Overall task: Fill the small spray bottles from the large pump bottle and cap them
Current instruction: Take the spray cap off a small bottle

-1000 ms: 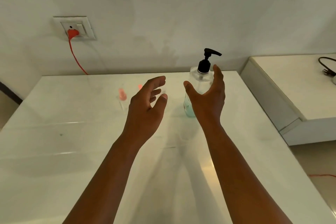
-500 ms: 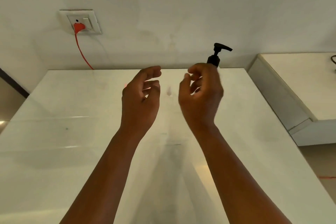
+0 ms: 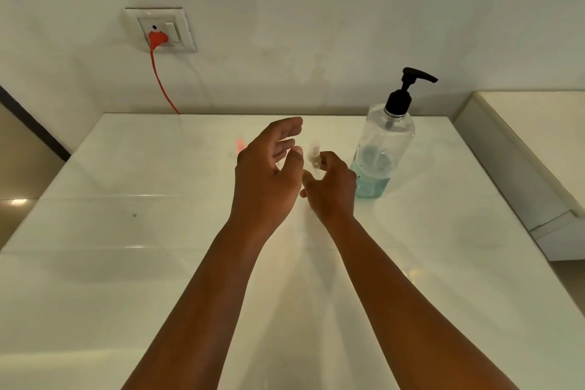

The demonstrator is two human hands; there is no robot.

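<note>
fingers of the right hand (image 3: 330, 188) are curled and pinch a small clear spray bottle (image 3: 314, 155), which stands up blurred above the thumb and forefinger, at about 12 o'clock from the knuckles. the left hand (image 3: 266, 176) hovers just beside it at 9 o'clock, fingers loosely spread and slightly bent, holding nothing; its thumb tip lies close to the little bottle, though contact cannot be made out. a second small bottle with a pink cap (image 3: 240, 144) shows faintly on the white table (image 3: 126, 263), partly hidden behind the left hand at its 11 o'clock. the large pump bottle (image 3: 381, 149) stands upright on the table at 3 o'clock from the right hand, just beside it, clear with a black pump head and a low level of blue liquid.

half a second ago the right hand was raised in front of the pump bottle, hiding its body, and nothing plain showed between its fingers; now it sits lower and to the left, with the whole pump bottle in view. the left hand's fingers were more curled then.

an orange plug (image 3: 157, 39) sits in the wall socket (image 3: 160, 29) at 10 o'clock, its cord dropping behind the table.
</note>
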